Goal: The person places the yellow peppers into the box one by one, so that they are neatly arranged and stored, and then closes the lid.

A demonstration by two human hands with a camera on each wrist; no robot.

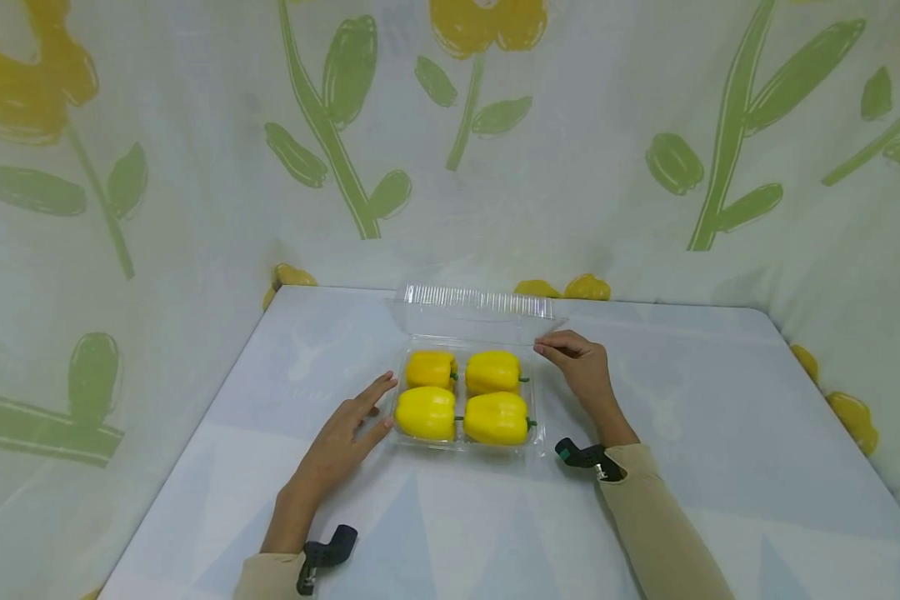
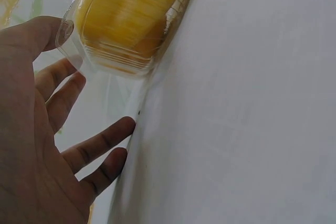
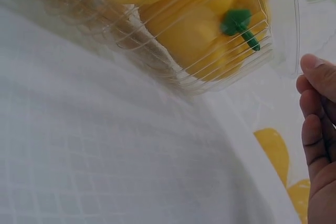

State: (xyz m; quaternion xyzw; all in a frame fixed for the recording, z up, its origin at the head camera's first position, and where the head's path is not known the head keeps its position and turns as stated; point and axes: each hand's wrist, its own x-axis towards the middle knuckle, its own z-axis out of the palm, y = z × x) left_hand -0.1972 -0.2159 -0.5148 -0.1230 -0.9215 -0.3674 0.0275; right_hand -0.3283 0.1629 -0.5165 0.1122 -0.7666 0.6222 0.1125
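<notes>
A clear plastic clamshell box (image 1: 465, 448) lies on the table with its lid (image 1: 480, 321) raised at the back. Several yellow bell peppers (image 1: 495, 418) with green stems sit in its base on their sides. My left hand (image 1: 337, 437) is at the box's left side, fingers spread; in the left wrist view its thumb (image 2: 47, 31) touches the clear rim, and the other fingers are loosely extended. At the back right corner, my right hand (image 1: 583, 367) pinches the box's edge between thumb and index finger. One pepper's green stem (image 3: 242, 27) shows through the wall in the right wrist view.
The pale patterned table (image 1: 705, 400) extends around the box on all sides. Behind it hangs a whitish cloth (image 1: 570, 167) printed with yellow flowers and green leaves. Black wrist cameras (image 1: 333, 550) sit on both forearms.
</notes>
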